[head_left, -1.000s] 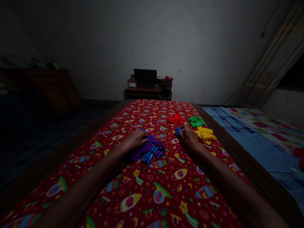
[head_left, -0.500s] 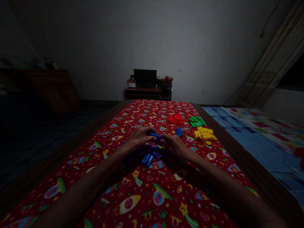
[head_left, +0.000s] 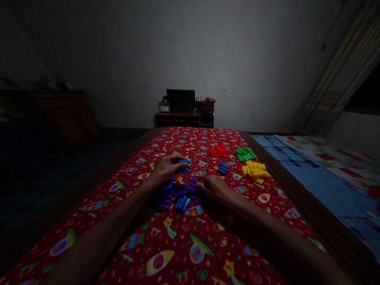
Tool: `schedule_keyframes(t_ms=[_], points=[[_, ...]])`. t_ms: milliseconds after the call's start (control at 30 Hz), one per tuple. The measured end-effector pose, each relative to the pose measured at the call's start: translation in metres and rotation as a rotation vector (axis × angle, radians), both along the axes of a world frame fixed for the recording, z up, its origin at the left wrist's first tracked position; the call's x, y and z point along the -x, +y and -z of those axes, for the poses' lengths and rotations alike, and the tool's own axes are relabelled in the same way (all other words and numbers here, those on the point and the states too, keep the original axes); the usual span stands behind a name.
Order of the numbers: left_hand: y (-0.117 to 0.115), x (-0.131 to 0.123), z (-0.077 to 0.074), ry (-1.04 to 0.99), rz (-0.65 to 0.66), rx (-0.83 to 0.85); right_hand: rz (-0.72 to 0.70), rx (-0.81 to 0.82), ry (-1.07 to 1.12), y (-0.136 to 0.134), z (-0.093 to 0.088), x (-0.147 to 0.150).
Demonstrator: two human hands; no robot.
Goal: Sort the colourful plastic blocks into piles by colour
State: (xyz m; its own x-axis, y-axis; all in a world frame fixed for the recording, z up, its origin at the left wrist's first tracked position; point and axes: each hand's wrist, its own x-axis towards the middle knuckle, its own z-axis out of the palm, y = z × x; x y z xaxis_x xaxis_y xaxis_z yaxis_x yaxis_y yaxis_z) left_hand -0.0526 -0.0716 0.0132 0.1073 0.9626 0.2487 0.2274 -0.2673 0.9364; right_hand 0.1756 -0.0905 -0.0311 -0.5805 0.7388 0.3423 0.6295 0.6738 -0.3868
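Observation:
On the red patterned cloth lies a mixed heap of small, smooth, cylinder-like plastic pieces. My left hand [head_left: 166,169] is at the far left side of the heap, its thumb and fingers closed on blue pieces [head_left: 184,166]. At the heap's right edge is my right hand [head_left: 216,187], fingertips pinched at a purple piece [head_left: 193,181]. Between and below the hands lie more purple pieces [head_left: 179,194] and several blue pieces [head_left: 183,204] side by side. My left hand and its shadow partly cover the heap's left part.
Beyond my right hand sit a small blue group [head_left: 223,168], a red pile [head_left: 219,151], a green pile [head_left: 245,154] and a yellow pile [head_left: 255,171]. The cloth [head_left: 160,259] covers a long table with brown edges [head_left: 274,180]. A desk with a monitor [head_left: 181,99] stands by the wall.
My hands have moved apart. The left went left and slightly away with blue pieces; the right came down toward the purple pieces. More of the heap shows between them.

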Motion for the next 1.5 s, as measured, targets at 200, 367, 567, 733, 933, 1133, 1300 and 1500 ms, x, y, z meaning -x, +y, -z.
schedule_keyframes(t_ms=[200, 367, 567, 733, 933, 1133, 1300, 1500], points=[[-0.012, -0.03, 0.019, 0.138, 0.025, -0.145, -0.045, 0.112, 0.421, 0.004, -0.008, 0.004], [-0.015, -0.035, 0.029, 0.186, 0.019, -0.185, -0.015, 0.191, 0.474, 0.016, -0.016, -0.005], [-0.004, -0.026, 0.035, 0.154, 0.012, -0.148, -0.008, 0.247, 0.502, 0.026, -0.013, -0.013], [-0.013, -0.038, 0.036, 0.298, 0.039, -0.265, -0.123, 0.227, 0.376, 0.012, -0.013, 0.0], [0.007, -0.001, 0.036, 0.6, -0.103, -0.442, 0.199, 0.024, 0.263, 0.031, -0.013, -0.023], [0.034, 0.033, 0.048, 0.854, -0.143, -0.149, 0.35, -0.015, 0.113, 0.042, 0.001, -0.047], [0.032, 0.027, 0.044, 0.794, -0.18, -0.1, 0.513, -0.129, -0.055, 0.044, 0.003, -0.054], [0.018, 0.001, 0.025, 0.439, -0.13, -0.086, 0.175, -0.206, 0.162, 0.035, -0.014, -0.036]])
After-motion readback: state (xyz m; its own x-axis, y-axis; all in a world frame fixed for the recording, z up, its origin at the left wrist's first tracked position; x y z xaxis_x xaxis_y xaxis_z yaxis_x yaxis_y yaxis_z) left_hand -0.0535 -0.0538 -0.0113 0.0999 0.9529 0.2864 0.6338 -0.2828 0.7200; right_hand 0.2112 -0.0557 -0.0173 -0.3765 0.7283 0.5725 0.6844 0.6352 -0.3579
